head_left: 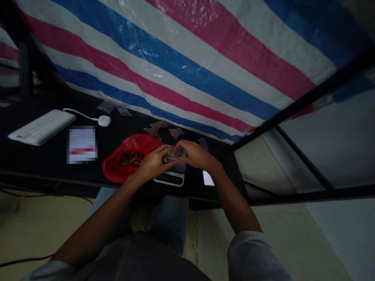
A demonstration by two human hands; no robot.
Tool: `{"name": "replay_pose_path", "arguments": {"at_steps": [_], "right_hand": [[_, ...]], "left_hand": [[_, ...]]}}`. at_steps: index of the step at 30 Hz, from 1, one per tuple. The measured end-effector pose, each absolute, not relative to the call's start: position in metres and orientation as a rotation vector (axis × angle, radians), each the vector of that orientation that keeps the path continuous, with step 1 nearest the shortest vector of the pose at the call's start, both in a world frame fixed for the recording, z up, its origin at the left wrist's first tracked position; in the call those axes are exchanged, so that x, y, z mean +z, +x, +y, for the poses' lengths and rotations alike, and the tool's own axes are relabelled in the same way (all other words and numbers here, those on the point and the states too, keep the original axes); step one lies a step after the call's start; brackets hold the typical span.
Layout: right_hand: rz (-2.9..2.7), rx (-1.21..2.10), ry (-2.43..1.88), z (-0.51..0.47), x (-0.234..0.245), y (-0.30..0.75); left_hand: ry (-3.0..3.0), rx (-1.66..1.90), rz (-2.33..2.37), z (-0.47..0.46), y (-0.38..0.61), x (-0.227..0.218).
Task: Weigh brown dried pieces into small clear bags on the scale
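Note:
Between my two hands is a small clear plastic bag (172, 155) with brown pieces in it. My left hand (154, 162) grips its left side, and my right hand (193, 154) has the right side between thumb and fingers. Directly below the bag stands a white digital scale (170, 180); whether the bag rests on its plate I cannot tell. To the left, touching or close to my left hand, an open red plastic bag (113, 166) holds a heap of small dark brown pieces (131, 159).
Several filled clear bags (159, 125) lie behind the scale on the black table (88, 173). Flat clear bags (107, 106) lie farther back. A white power bank (43, 127), a round white charger (104, 121) and a blurred-out packet (82, 144) are at left. A striped sheet (175, 66) hangs behind.

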State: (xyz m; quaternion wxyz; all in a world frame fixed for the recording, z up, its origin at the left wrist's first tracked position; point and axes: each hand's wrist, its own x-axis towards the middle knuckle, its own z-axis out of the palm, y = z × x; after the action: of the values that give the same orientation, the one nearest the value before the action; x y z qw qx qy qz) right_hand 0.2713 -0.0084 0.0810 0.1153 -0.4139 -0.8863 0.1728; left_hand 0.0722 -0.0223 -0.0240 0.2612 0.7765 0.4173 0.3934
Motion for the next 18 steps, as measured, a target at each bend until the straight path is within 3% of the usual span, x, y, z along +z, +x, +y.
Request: {"name": "replay_pose_path", "arguments": {"at_steps": [7, 18], "right_hand": [[-2.716, 0.703, -1.047, 0.0, 0.108, 0.261], [-2.467, 0.79, -1.226, 0.003, 0.099, 0.258]], "left_hand": [[2.049, 1.149, 1.058, -0.025, 0.075, -0.027], [1.999, 1.191, 1.132, -0.026, 0.081, -0.02]]}}
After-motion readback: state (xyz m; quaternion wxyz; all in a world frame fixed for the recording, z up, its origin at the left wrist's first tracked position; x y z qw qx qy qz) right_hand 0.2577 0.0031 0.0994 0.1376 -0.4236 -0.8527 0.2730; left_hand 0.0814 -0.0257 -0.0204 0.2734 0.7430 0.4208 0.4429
